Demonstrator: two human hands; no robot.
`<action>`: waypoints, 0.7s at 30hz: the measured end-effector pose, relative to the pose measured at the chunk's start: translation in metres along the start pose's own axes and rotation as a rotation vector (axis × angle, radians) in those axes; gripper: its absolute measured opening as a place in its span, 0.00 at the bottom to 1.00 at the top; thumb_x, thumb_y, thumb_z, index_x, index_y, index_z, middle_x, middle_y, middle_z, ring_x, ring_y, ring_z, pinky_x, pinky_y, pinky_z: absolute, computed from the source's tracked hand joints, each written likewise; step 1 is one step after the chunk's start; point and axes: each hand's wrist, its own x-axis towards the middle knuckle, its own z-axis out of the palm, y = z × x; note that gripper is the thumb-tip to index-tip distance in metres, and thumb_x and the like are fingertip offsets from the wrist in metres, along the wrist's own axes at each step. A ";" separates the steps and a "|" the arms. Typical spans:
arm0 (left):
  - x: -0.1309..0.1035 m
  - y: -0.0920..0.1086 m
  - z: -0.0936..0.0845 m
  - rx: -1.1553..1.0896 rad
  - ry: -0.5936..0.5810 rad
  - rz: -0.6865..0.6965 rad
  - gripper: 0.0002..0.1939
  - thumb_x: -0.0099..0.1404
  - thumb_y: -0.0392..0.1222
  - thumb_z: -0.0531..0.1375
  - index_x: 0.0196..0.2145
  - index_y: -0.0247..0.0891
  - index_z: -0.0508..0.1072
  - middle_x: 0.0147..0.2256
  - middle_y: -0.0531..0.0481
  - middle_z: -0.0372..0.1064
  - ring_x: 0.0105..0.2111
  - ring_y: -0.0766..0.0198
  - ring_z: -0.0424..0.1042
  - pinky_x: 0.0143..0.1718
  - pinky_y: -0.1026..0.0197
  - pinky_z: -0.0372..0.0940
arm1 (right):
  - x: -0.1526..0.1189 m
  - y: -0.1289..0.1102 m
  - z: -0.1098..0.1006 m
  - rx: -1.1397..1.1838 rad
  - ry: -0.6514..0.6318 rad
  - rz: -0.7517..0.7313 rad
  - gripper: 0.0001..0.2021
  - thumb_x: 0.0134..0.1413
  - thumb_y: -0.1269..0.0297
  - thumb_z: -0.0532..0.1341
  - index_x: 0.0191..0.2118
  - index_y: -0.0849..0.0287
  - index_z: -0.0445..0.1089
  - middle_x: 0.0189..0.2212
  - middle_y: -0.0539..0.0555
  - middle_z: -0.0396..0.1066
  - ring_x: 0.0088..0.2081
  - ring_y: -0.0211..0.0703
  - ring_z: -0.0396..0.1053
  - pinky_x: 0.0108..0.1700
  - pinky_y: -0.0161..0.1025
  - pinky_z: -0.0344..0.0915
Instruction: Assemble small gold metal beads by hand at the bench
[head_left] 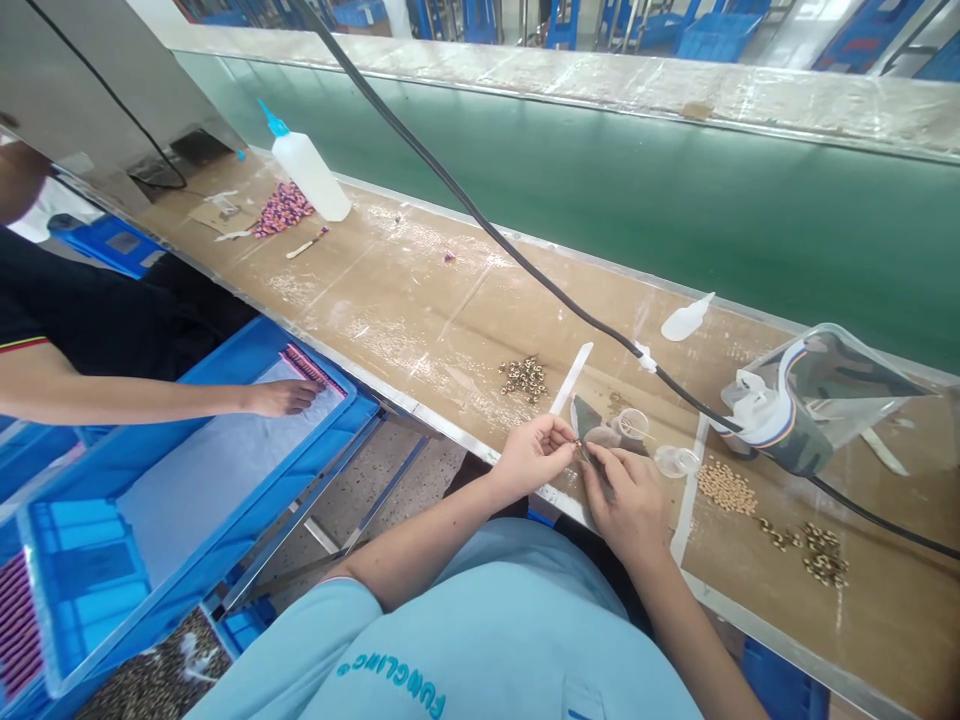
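Note:
My left hand [534,458] pinches a tiny brass-coloured metal piece [577,444] between thumb and fingertips, close over the table's front edge. Right beside it, my right hand [630,500] is closed on a dark green piece that looks like cloth [587,414]; my fingers cover much of it. A small clear cup [634,423] stands just beyond my right hand, with a thin stick leaning in it. Another clear cup or lid [676,461] lies to its right. Left of my hands is a loose pile of small brass-coloured metal pieces [523,379].
Tan beads [726,487] and more metal pieces [825,555] lie at right, near a camouflage-and-clear-plastic item [802,400]. A black cable [480,215] crosses the table. A white bottle [311,175] stands far left. A co-worker's hand [283,397] rests in a blue crate [247,500].

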 end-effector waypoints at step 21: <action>0.002 -0.003 0.003 0.141 0.083 0.016 0.05 0.51 0.34 0.59 0.29 0.35 0.69 0.23 0.55 0.68 0.23 0.73 0.67 0.27 0.70 0.64 | -0.001 0.002 0.001 0.048 0.005 0.012 0.14 0.59 0.74 0.50 0.45 0.62 0.70 0.30 0.54 0.64 0.32 0.39 0.61 0.35 0.37 0.59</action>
